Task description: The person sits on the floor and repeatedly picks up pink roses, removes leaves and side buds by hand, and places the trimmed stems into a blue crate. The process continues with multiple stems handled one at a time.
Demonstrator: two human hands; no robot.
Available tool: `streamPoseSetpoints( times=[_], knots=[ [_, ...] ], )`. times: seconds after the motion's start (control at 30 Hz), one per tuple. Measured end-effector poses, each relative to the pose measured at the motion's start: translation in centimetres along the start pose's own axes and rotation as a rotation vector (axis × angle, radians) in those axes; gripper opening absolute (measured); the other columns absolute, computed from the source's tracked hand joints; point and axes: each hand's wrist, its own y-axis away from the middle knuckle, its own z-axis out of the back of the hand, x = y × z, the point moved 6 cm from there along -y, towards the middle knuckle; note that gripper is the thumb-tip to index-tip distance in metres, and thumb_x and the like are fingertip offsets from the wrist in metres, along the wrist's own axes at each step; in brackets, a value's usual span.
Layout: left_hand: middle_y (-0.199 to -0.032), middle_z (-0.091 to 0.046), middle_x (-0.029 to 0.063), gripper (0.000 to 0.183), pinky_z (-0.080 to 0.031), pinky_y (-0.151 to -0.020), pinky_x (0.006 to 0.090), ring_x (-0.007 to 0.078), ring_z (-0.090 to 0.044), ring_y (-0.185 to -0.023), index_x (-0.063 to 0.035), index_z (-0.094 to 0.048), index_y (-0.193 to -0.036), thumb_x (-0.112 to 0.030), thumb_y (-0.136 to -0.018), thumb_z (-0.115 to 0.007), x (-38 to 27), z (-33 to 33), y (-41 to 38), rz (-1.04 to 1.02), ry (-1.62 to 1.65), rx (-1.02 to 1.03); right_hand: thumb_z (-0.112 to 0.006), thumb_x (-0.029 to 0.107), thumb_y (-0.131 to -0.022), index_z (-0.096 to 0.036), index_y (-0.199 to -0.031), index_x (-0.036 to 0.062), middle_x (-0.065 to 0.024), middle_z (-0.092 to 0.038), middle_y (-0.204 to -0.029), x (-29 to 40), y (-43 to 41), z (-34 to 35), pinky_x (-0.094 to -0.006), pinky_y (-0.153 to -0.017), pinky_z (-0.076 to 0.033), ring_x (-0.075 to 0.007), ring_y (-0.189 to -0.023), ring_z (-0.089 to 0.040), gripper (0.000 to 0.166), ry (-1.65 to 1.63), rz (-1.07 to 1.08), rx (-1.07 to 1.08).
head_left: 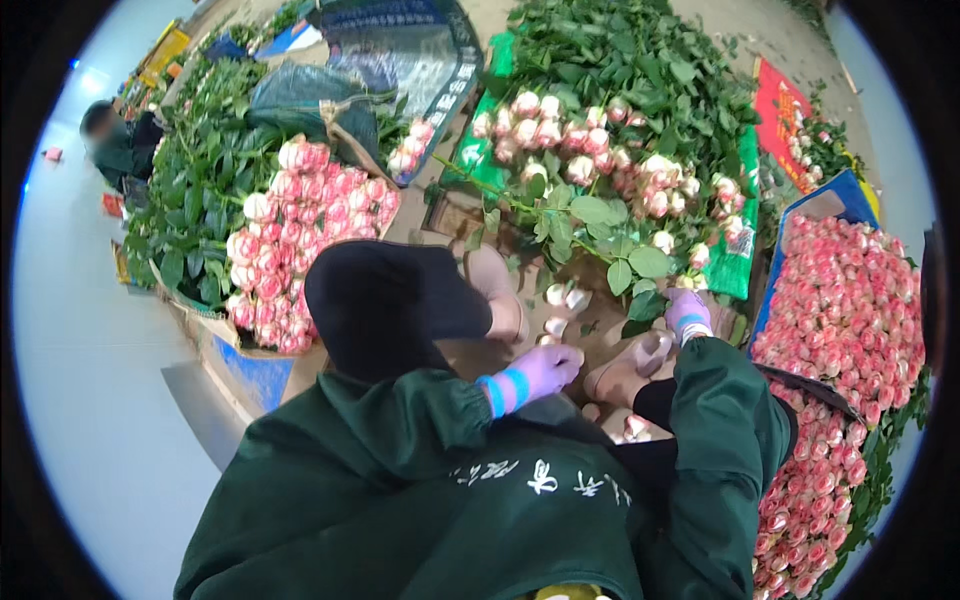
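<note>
My left hand (536,370), in a purple glove with blue bands at the wrist, is above the floor between my legs. Its fingers are curled together; whether a petal is pinched in them is too small to tell. On the right, my right hand (687,310), gloved alike, grips a rose near its pale head. The leafy stem (559,210) of that rose slants up and left, in front of the pile. Behind it, pink and white roses (581,142) lie on a green plastic sheet (495,112), their leafy stems pointing away from me.
Loose petals (556,307) are scattered on the floor near my feet. Bundled pink roses (300,225) lie at my left, beside a dark sack (300,97). Densely packed pink roses (840,315) stand at my right. A person (120,146) is at the far left.
</note>
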Motion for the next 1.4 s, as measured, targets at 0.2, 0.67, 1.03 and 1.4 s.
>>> streamPoseSetpoints(
  times=[0.2, 0.67, 1.03, 1.4],
  knots=[
    [-0.084, -0.063, 0.0011, 0.024, -0.046, -0.062, 0.0214, 0.0071, -0.053, -0.066, -0.0014, -0.058, -0.105, -0.015, -0.086, -0.058, -1.4, 1.3, -2.8, -0.062, -0.093, -0.215, -0.052, 0.010, -0.078, -0.066, -0.101, 0.0143, -0.0156, -0.064, -0.099, 2.3, 0.7, -3.6, -0.0392, -0.081, -0.048, -0.0306, -0.095, -0.061, 0.027, 0.173, 0.109, -0.057],
    [-0.098, -0.063, 0.0047, 0.029, -0.042, -0.055, 0.0154, 0.0081, -0.057, -0.072, -0.0058, -0.051, -0.118, -0.006, -0.089, -0.049, -2.4, 0.6, -2.6, 0.117, 0.200, -0.040, -0.055, 0.013, -0.071, -0.069, -0.070, 0.0064, -0.0143, -0.066, -0.072, 0.6, -2.1, -4.9, -0.0396, -0.056, -0.050, -0.0274, -0.068, -0.065, 0.016, 0.291, 0.072, -0.205],
    [-0.095, -0.060, 0.0056, 0.029, -0.044, -0.060, 0.0187, 0.0101, -0.057, -0.074, -0.0067, -0.053, -0.117, -0.015, -0.090, -0.053, -1.1, 1.2, -3.5, 0.277, 0.149, -0.088, -0.050, 0.011, -0.084, -0.067, -0.096, 0.0108, -0.0073, -0.067, -0.092, 0.8, -4.8, -5.7, -0.0372, -0.067, -0.050, -0.0231, -0.088, -0.065, 0.020, 0.085, -0.120, -0.162],
    [-0.098, -0.062, 0.0084, 0.032, -0.047, -0.061, 0.0233, 0.0161, -0.060, -0.075, -0.0076, -0.049, -0.119, -0.013, -0.088, -0.051, 0.8, 2.4, -5.0, 0.324, 0.141, -0.095, -0.050, 0.009, -0.080, -0.068, -0.089, 0.0073, -0.0128, -0.065, -0.092, -0.6, -5.9, -6.0, -0.0378, -0.072, -0.050, -0.0269, -0.086, -0.063, 0.020, -0.078, -0.060, -0.269]
  ],
)
